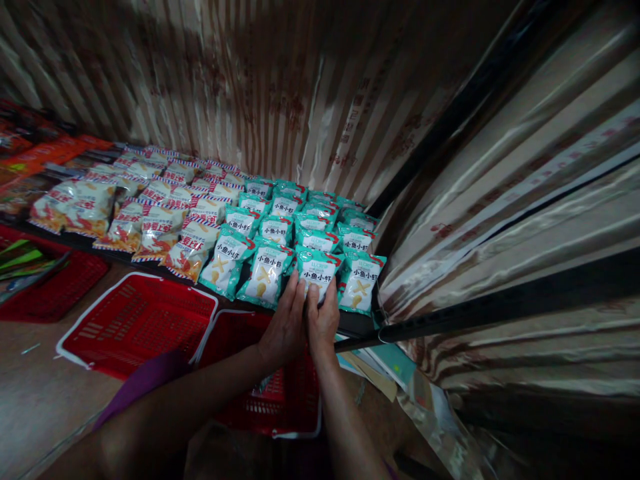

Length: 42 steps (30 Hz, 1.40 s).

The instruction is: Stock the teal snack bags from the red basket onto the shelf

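A teal and white snack bag (pixel 318 261) stands in the front row of the low shelf, between two bags of the same kind. My left hand (pixel 285 327) grips its lower left side. On the lower right side, my right hand (pixel 323 319) holds the same bag, thumb across its front. My fingers cover the bottom of the bag. Left of it is another teal bag (pixel 265 272), and on the right another teal bag (pixel 359 283). More teal bags stand in rows behind.
White and orange snack bags (pixel 160 230) fill the shelf further left. Below are a red basket (pixel 145 320), a second red basket (pixel 295 393) under my arms, and another red basket (pixel 65 287) at far left. A dark post (pixel 450 120) and striped sheeting (pixel 280 87) border the shelf.
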Motion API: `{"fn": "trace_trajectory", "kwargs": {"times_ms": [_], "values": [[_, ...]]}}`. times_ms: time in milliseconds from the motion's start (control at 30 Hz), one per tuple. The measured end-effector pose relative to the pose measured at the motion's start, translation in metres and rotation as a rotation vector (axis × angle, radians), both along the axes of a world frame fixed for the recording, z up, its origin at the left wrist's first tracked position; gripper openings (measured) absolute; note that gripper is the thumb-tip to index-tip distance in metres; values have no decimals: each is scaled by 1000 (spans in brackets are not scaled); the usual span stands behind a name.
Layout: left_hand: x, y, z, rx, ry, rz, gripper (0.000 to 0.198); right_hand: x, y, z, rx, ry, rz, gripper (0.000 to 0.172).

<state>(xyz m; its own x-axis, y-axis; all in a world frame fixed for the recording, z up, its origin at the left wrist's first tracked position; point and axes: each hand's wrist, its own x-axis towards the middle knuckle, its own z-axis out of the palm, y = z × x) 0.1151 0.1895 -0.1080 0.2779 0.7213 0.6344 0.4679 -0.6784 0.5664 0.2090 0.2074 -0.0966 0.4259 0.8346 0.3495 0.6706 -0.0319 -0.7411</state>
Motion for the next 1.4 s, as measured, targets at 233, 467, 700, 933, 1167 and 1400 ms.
{"fn": "trace_trajectory", "kwargs": {"times_ms": [233, 467, 700, 933, 1167, 1400], "values": [[2, 1, 3, 1, 59, 26, 68, -1, 2, 0, 22, -26, -8, 64], [3, 5, 0, -22, 39, 52, 67, -3, 7, -2, 30, -31, 8, 69], [3, 2, -1, 24, 64, 73, 66, -4, 5, 0, 5, 24, -1, 76], [4, -2, -3, 75, 87, 83, 68, -4, 1, 2, 31, 49, 13, 79], [3, -4, -6, 50, 47, 55, 68, -4, -1, 2, 30, 66, 18, 79], [4, -5, -2, 59, 39, 70, 66, -3, -3, 0, 76, 58, 34, 74]]}}
